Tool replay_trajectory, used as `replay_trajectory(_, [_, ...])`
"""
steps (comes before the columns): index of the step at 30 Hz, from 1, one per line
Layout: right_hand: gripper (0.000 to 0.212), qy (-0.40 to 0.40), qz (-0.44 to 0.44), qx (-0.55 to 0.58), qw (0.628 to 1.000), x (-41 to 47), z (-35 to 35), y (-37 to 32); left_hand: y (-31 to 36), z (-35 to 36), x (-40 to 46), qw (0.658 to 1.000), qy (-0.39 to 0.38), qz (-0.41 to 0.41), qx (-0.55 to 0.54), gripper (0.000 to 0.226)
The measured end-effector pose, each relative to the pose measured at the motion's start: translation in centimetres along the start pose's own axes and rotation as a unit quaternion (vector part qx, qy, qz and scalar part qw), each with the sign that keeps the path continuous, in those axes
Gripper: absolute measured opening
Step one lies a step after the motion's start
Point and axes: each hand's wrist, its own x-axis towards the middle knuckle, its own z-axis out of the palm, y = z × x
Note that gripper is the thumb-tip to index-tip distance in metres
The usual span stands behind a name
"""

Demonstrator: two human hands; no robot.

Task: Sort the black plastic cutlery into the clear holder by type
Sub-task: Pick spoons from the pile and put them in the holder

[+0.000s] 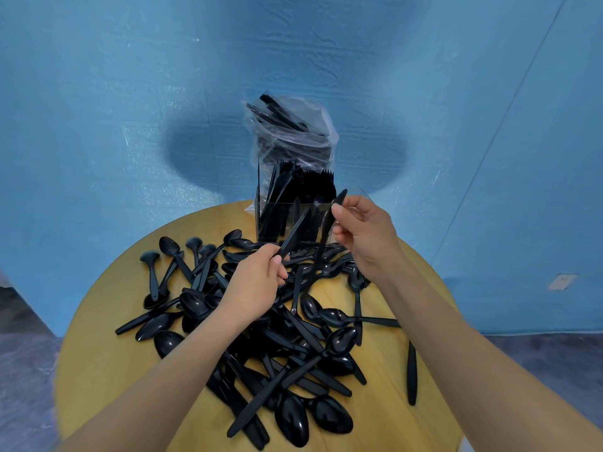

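A big heap of black plastic cutlery (293,337), mostly spoons and knives, covers the round wooden table (107,370). At the table's far edge stands the clear holder (277,220) with several black pieces upright inside. My left hand (257,285) grips a black knife (295,231) by its handle, the blade pointing up toward the holder. My right hand (365,233) pinches another black piece (328,223) just in front of the holder's right side; its type is unclear.
A clear plastic bag (290,132) with more black cutlery sits behind and above the holder. One stray knife (411,373) lies at the table's right edge. A blue wall stands close behind the table, and grey floor shows on both sides.
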Motion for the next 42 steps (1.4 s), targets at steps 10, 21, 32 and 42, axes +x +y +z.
replay_trajectory(10, [0.022,-0.067,0.024,0.048,0.996,-1.8,0.5,0.2,0.6,-0.4,-1.1,1.0,0.015,0.022,-0.003,0.023])
replay_trajectory(21, [0.019,0.03,-0.1,-0.113,0.988,-3.0,0.8,0.2,3.1,-0.7,-3.2,0.976,-0.128,-0.01,-0.176,0.026])
replay_trajectory(32, [0.007,0.078,-0.039,-0.049,0.995,-0.5,2.4,1.0,3.2,-0.8,-1.9,0.929,-0.161,-0.058,-0.327,0.03])
replay_trajectory(42, [0.02,-0.017,-0.015,-0.145,0.989,2.5,1.7,0.3,2.8,-0.7,1.4,0.97,-0.122,-0.005,-0.212,0.031])
